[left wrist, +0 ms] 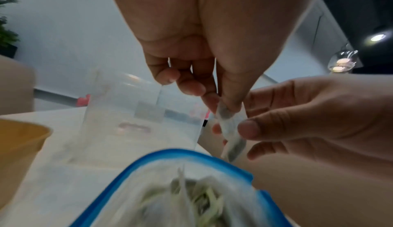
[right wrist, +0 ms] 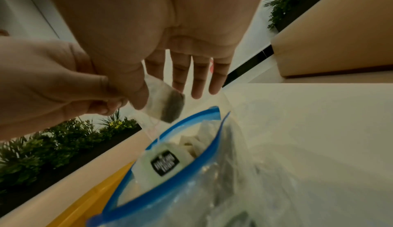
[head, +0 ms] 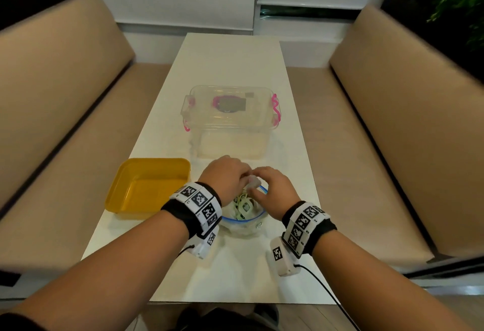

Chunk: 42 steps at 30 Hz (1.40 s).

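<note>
Right hand (right wrist: 170, 28) pinching small white paper tea bag (right wrist: 168, 102) under thumb, left hand (right wrist: 53, 79) pinching its edge, half hiding it, blue-rimmed clear plastic zip bag (right wrist: 191, 118) gaping just below fingertips, contents blurring.

One zip bag (head: 245, 228), one yellow tub (head: 154, 162), one clear box (head: 230, 142).

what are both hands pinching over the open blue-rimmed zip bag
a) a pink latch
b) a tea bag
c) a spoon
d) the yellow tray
b: the left hand and the right hand both pinch one tea bag, held just above the mouth of the blue-rimmed zip bag.
</note>
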### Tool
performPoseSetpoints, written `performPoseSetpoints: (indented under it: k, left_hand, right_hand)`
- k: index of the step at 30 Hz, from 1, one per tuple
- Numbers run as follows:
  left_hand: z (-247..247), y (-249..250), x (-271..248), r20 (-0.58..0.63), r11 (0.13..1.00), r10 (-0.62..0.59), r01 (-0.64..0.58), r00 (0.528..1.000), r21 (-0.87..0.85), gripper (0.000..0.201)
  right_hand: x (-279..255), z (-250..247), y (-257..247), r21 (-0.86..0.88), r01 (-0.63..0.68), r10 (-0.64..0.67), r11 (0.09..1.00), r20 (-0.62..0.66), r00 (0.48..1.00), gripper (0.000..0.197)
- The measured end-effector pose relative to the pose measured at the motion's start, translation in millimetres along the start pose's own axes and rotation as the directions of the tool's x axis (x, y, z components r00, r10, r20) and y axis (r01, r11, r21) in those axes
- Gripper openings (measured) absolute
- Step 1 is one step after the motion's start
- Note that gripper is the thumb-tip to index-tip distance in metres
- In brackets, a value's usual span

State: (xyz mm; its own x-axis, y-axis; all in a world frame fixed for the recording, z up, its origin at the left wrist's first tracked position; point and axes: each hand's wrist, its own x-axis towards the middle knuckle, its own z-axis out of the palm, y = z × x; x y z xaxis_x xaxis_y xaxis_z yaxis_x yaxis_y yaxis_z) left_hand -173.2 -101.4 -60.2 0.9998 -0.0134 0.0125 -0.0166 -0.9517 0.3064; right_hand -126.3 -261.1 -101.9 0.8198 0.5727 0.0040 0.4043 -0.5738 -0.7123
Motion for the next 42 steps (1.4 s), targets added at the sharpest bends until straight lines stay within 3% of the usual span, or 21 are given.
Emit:
performPoseSetpoints:
  k: [2, 5, 7, 11, 15, 21, 25, 29, 35, 39, 42]
  left_hand:
    - [-8, 3, 1, -0.029, 0.999, 0.030, -0.031, 0.999, -0.040, 0.022]
    - [-10, 2, -1, -0.045, 0.995, -0.012, 0.008, 0.999, -0.095, 0.022]
    - [-6, -1, -4, 0.036, 0.994, -0.072, 0.074, 0.997, -0.081, 0.024]
    - [14, 2, -8, 0.265, 0.984, -0.162, 0.134, 0.951, 0.119, 0.025]
    - [29, 4, -11, 0.337, 0.973, -0.196, 0.140, 0.921, 0.184, 0.023]
    - [8, -5, -10, 0.195, 0.995, -0.102, 0.100, 0.975, 0.019, 0.014]
    - [-30, -20, -11, 0.073, 0.997, -0.017, 0.022, 0.997, -0.069, 0.016]
    - [-61, -38, -14, -0.039, 0.999, 0.010, -0.011, 0.999, -0.039, 0.016]
    - [-91, -80, -22, -0.045, 0.999, -0.050, 0.051, 0.998, 0.013, 0.014]
    - [-101, -120, -27, -0.081, 0.987, -0.154, 0.157, 0.985, 0.038, 0.012]
    - [-99, -149, -26, -0.054, 0.970, -0.231, 0.234, 0.972, 0.062, 0.008]
  right_hand:
    - [2, -2, -4, 0.070, -0.036, 0.039, 0.997, -0.042, 0.998, 0.006]
    - [3, -4, -2, 0.080, -0.120, 0.127, 0.990, -0.092, 0.988, 0.034]
    - [3, -5, 0, 0.086, -0.175, 0.183, 0.981, -0.092, 0.979, 0.034]
    - [2, -3, 7, 0.183, -0.222, 0.228, 0.958, -0.017, 0.973, 0.012]
    - [0, -1, 5, 0.198, -0.196, 0.201, 0.960, -0.008, 0.979, 0.013]
    - [5, -3, -6, 0.199, -0.142, 0.140, 0.970, 0.027, 0.990, 0.024]
    - [12, 2, -22, 0.250, -0.061, 0.050, 0.966, 0.051, 0.997, 0.017]
    - [29, 18, -43, 0.260, -0.025, 0.031, 0.965, -0.020, 0.999, 0.008]
    - [58, 49, -77, 0.287, -0.046, 0.046, 0.957, 0.005, 0.999, 0.012]
    - [82, 81, -92, 0.112, -0.095, 0.093, 0.989, 0.025, 0.995, 0.019]
    - [101, 103, -98, -0.081, -0.194, 0.202, 0.978, 0.094, 0.975, 0.037]
